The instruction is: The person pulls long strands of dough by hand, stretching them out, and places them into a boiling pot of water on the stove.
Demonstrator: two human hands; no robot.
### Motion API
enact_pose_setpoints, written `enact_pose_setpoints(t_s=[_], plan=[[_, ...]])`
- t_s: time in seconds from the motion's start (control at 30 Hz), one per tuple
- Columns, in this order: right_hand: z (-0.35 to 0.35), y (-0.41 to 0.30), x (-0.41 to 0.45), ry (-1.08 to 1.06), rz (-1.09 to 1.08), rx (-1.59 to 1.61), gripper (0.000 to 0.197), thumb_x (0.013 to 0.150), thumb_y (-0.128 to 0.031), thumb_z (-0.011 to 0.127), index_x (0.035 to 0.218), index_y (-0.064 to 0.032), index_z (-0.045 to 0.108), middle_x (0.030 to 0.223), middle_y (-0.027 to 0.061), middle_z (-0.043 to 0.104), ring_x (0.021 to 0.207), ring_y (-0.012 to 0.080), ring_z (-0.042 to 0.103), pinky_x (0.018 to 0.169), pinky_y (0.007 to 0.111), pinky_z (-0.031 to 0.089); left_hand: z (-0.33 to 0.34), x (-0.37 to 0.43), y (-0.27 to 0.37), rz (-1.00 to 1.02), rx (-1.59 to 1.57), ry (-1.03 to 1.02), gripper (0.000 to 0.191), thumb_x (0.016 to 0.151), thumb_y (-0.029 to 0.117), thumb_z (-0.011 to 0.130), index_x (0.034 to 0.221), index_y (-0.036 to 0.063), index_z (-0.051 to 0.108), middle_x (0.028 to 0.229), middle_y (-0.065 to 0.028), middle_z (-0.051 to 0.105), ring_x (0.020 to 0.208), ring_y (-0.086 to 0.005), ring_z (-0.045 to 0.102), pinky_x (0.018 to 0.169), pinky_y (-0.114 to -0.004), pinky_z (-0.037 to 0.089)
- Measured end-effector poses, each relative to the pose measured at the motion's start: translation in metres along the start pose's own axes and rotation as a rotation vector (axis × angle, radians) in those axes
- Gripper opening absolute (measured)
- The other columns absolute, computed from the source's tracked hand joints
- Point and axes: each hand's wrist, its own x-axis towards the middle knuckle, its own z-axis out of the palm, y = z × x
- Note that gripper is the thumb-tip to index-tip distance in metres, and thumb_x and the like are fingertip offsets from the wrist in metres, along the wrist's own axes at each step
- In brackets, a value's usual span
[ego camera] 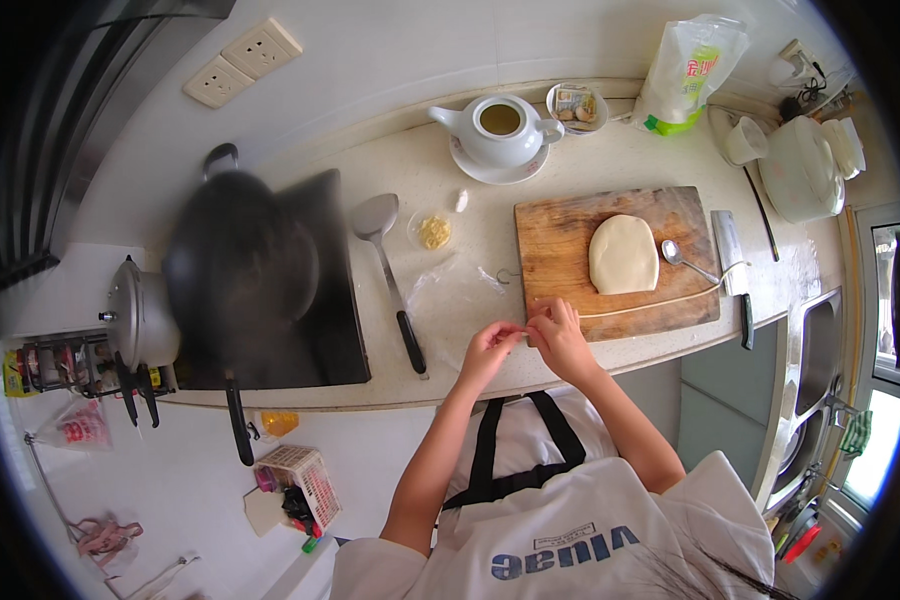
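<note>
Both hands meet at the near left corner of the wooden cutting board [551, 225]. With fingertips pinched together, my left hand [489, 351] holds the end of a thin pale strand [645, 306]; whether it is dough or cord I cannot tell. My right hand [564, 341] pinches the same strand just beside it. From there the strand runs right across the board's near side and over the cleaver blade. A flattened round of pale dough [624, 255] lies on the board. To its right rests a metal spoon [688, 259].
A steaming wok [232, 247] sits on the black cooktop [330, 330] at left, near a pressure cooker [150, 319]. Between cooktop and board lie a spatula [388, 262] and a small dish of yellowish paste [435, 232]. Behind stands a lidless teapot [495, 135]; a cleaver [731, 247] lies right.
</note>
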Motion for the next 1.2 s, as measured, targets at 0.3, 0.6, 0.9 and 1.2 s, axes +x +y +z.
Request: enact_pose_setpoints(t_s=[0.3,0.6,0.9,1.2], plan=[[-0.016,0.001,0.001,-0.096,-0.132,0.043,0.013,0.074,-0.016,0.066,0.082,-0.0081,0.058,0.100,0.0068,0.050,0.094,0.0266,0.045,0.080,0.037,0.035,-0.004,-0.004,-0.001,0.016,0.205,0.019,0.014,0.087,0.017,0.059,0.087,0.0032,0.062,0.075,0.0006,0.059,0.063,-0.0045,0.048,0.056,-0.019,0.037],[-0.020,0.014,0.000,-0.067,-0.178,0.069,0.011,0.072,-0.013,0.067,0.081,-0.0103,0.060,0.097,0.0038,0.052,0.094,0.0252,0.047,0.082,0.037,0.035,-0.023,-0.015,0.011,-0.040,0.088,-0.057,0.014,0.088,0.012,0.056,0.094,0.0003,0.059,0.078,-0.0055,0.062,0.065,-0.0072,0.054,0.052,-0.021,0.042],[-0.021,0.007,0.002,-0.129,-0.156,0.080,0.019,0.073,-0.012,0.066,0.090,-0.0077,0.059,0.105,0.0070,0.052,0.102,0.0273,0.047,0.091,0.041,0.033,-0.032,-0.028,0.021,-0.077,0.205,0.056,0.013,0.088,0.010,0.055,0.094,-0.0009,0.059,0.078,-0.0057,0.061,0.059,-0.0086,0.054,0.051,-0.021,0.043],[0.001,-0.030,0.018,-0.222,-0.149,0.367,0.029,0.080,-0.015,0.064,0.106,-0.0079,0.056,0.086,0.0076,0.061,0.087,0.0232,0.058,0.094,0.042,0.033,-0.023,-0.046,0.039,0.118,0.081,0.070,0.013,0.090,0.008,0.051,0.094,-0.0035,0.057,0.086,-0.0085,0.062,0.068,-0.0110,0.056,0.058,-0.022,0.044]])
